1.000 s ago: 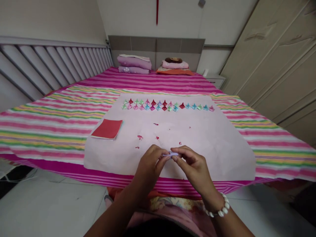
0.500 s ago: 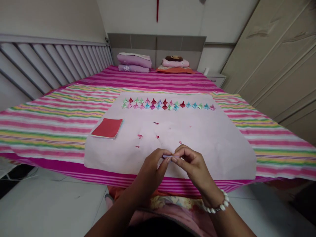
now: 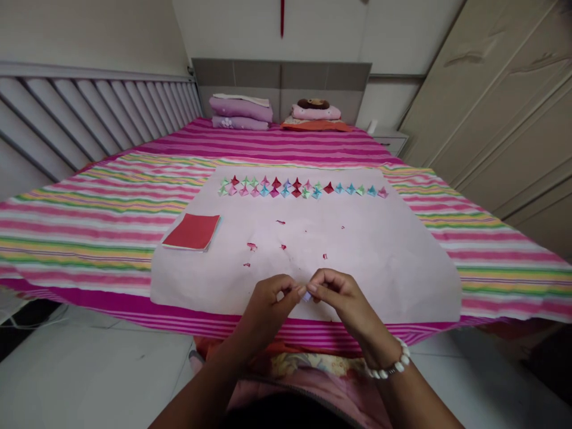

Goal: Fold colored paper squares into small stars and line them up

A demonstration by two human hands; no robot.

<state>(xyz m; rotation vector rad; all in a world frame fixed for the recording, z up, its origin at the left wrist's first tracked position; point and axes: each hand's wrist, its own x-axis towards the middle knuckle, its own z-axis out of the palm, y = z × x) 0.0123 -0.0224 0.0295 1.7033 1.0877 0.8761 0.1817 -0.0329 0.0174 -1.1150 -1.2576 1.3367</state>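
Observation:
My left hand (image 3: 270, 304) and my right hand (image 3: 337, 298) meet fingertip to fingertip over the near edge of a large pale pink sheet (image 3: 379, 250) spread on the bed. Both pinch a small lilac piece of folded paper (image 3: 306, 295), mostly hidden between the fingers. A white bead bracelet (image 3: 389, 368) circles my right wrist. A row of several small folded paper shapes (image 3: 300, 189) in red, pink, green and blue lies along the sheet's far side. A stack of red paper squares (image 3: 192, 232) rests at the sheet's left edge.
The bed has a pink, yellow and green striped cover (image 3: 89, 220). Small red paper scraps (image 3: 252, 246) dot the sheet. Folded bedding (image 3: 241, 111) and a pillow (image 3: 315, 113) sit at the headboard. A slatted rail (image 3: 89, 113) runs on the left, wardrobe doors (image 3: 504, 113) on the right.
Both hands have drawn a little nearer to me and lower, still pinched together on the lilac paper, which shows less between the fingers now.

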